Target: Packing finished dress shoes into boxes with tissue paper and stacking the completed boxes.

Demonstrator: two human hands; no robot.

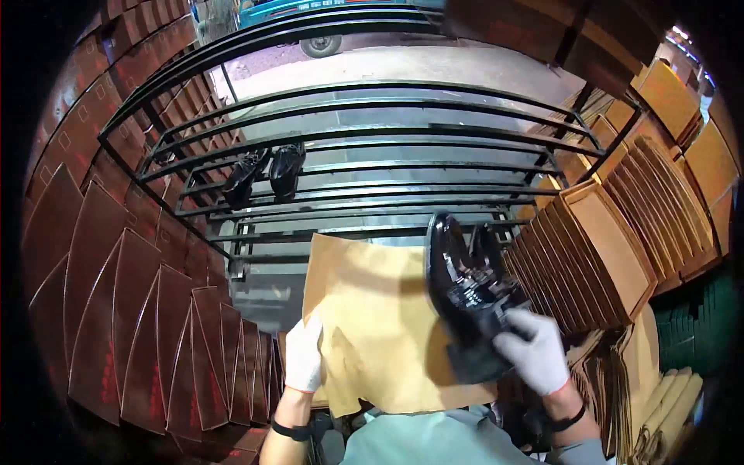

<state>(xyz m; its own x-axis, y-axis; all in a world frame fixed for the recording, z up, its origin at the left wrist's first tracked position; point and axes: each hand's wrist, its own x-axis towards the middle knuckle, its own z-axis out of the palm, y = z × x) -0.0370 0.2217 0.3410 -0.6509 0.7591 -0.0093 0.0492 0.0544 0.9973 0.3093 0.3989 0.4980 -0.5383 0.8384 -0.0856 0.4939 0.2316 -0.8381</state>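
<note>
My left hand, in a white glove, grips the left edge of a sheet of tan wrapping paper. The sheet spreads out in front of my body, creased toward its lower left corner. Over its right side I hold a pair of glossy black shoes with my right hand, also gloved in white. The fingers close on the heel end, and the toes point away from me. Metal-looking trim shows on the nearer shoe; the other is partly hidden behind it.
Ahead stands a black metal rack with another pair of black shoes on its bars at the left. Dark red-brown boxes are stacked along the left. Brown cardboard boxes fill the right, with rolled tan paper below. Beyond the rack is a vehicle wheel.
</note>
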